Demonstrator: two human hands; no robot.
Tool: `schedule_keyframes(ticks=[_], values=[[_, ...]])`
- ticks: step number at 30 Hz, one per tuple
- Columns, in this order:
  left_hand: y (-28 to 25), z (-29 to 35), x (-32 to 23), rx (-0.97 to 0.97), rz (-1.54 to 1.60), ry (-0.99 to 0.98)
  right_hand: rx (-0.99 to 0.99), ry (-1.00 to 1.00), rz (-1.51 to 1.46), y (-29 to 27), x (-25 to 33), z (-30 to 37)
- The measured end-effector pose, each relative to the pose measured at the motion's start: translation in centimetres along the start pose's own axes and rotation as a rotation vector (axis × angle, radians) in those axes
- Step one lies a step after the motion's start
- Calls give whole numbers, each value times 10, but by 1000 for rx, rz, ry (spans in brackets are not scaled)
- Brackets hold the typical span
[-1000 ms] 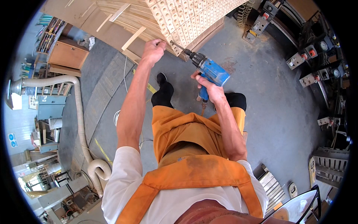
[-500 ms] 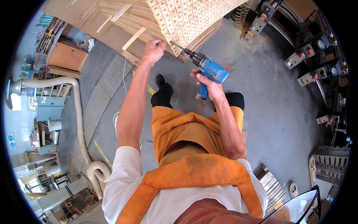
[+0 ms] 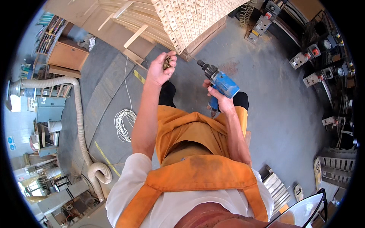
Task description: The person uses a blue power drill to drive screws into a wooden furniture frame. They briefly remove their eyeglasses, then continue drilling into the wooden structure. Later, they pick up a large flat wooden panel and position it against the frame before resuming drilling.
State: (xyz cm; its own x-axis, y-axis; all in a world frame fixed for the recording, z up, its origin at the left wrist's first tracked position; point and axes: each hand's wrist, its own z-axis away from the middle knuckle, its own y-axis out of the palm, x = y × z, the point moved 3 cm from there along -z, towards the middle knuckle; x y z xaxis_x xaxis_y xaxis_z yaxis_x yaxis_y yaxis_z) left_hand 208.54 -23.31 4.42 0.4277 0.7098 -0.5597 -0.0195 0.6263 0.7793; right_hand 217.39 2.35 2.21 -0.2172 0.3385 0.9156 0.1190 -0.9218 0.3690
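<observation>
My left hand (image 3: 156,71) is turned palm up near the lower corner of the wood stack, its curled fingers cupping several small brass-coloured metal pieces (image 3: 167,63). What exactly these pieces are is too small to tell. A blue drill (image 3: 225,84) is gripped in my right hand (image 3: 219,100), its long thin bit pointing up and left. The bit's tip is close to the corner of the stack; whether it touches cannot be made out. Rows of round holes cover the face of the pale wooden stack (image 3: 194,18).
Loose wooden strips (image 3: 135,36) lie left of the stack. On the grey floor rest a coil of white cable (image 3: 124,125) and a beige extraction hose (image 3: 80,114). Machines with control boxes (image 3: 300,60) line the right side. A slatted wooden piece (image 3: 277,190) is at lower right.
My left hand has drawn back toward me from the drill tip and turned, showing the metal pieces. The drill has shifted right and slightly toward me, away from the stack.
</observation>
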Motion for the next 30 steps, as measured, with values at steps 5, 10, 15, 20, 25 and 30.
schedule_keyframes(ticks=[5, 10, 15, 20, 25, 30], values=[[1, -6, 22, -10, 89, 66, 21, 90, -3, 0, -7, 4], [-1, -11, 5, -143, -169, 56, 62, 90, 23, 6, 0, 7], [4, -2, -8, -183, -469, 91, 92, 52, -45, 12, 5, 10], [8, 4, -12, -108, -428, -1, 169, 119, -194, 7, 3, 7], [22, 10, -15, 3, -376, -31, 251, 134, -257, -4, 1, 0], [35, -1, -12, -214, -731, 7, 171, 114, -65, -1, 3, 6]])
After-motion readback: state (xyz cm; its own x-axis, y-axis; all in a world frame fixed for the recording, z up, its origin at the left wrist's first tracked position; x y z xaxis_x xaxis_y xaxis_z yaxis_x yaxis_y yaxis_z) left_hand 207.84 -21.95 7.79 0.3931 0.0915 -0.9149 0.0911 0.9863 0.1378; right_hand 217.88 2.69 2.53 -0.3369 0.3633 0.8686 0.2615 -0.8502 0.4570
